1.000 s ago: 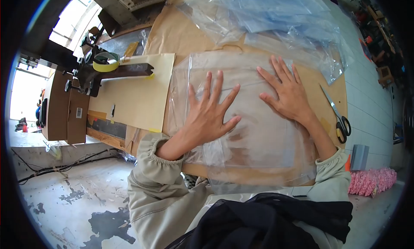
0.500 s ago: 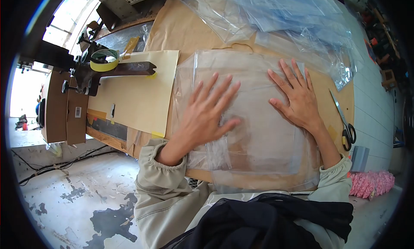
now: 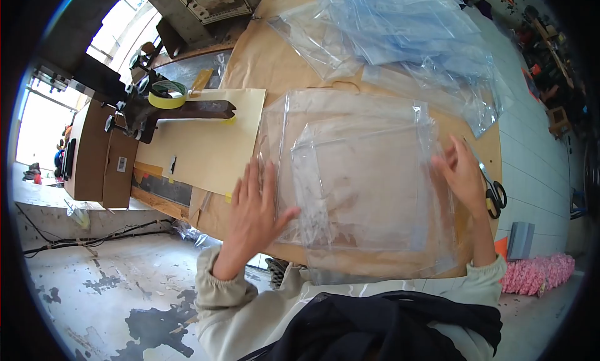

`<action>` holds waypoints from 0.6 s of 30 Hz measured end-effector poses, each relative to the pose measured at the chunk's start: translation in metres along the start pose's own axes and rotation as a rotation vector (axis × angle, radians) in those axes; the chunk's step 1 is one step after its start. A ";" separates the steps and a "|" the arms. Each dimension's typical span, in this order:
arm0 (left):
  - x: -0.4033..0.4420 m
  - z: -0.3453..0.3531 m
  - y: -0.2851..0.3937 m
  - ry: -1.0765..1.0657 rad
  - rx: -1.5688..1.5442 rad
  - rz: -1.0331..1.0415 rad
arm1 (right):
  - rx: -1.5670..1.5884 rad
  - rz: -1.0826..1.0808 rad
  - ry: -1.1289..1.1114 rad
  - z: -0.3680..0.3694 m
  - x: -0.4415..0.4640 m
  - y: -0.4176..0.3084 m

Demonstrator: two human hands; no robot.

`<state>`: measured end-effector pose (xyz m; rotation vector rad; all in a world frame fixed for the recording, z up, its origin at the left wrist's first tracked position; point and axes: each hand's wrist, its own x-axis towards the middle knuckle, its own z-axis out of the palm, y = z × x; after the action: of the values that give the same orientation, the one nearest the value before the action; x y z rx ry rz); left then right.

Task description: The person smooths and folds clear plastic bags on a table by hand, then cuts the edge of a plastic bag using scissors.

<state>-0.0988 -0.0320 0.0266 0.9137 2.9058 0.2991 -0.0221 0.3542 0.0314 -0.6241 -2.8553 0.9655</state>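
Clear plastic sheets or bags [image 3: 369, 192] lie overlapped, wrinkled in places, on the brown-covered table in front of me. My left hand [image 3: 257, 208] rests at their left edge, fingers stretched out and thumb spread, holding nothing. At the right edge is my right hand [image 3: 464, 176], its fingers loosely bent and thumb apart, with nothing visible in it. Whether its fingertips touch the plastic I cannot tell. Black-handled scissors [image 3: 495, 195] lie just right of that hand, their blades partly hidden behind it.
A heap of bluish clear plastic [image 3: 412, 36] covers the table's far side. To the left, a dark metal machine arm [image 3: 194, 110] carries a yellow tape roll [image 3: 167, 95] above a cream board [image 3: 212, 151]. Pink fluffy material [image 3: 537, 274] lies beyond the right edge.
Both hands have moved off the middle of the plastic: the left one out to the left and nearer me, the right one out to the right edge. The camera view has shifted slightly.
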 end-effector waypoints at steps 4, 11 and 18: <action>-0.015 0.014 0.007 0.029 0.076 0.088 | 0.365 0.035 -0.251 -0.015 -0.033 0.025; 0.022 0.018 -0.002 0.020 -0.146 0.394 | 0.710 -0.171 -0.196 -0.060 -0.008 0.003; 0.033 0.028 0.008 0.318 -1.347 0.085 | 0.416 -0.298 -0.531 -0.031 0.093 -0.016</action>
<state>-0.1178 -0.0019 0.0008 0.6822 1.9916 2.1304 -0.1068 0.3967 0.0592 0.1160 -2.8669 1.8072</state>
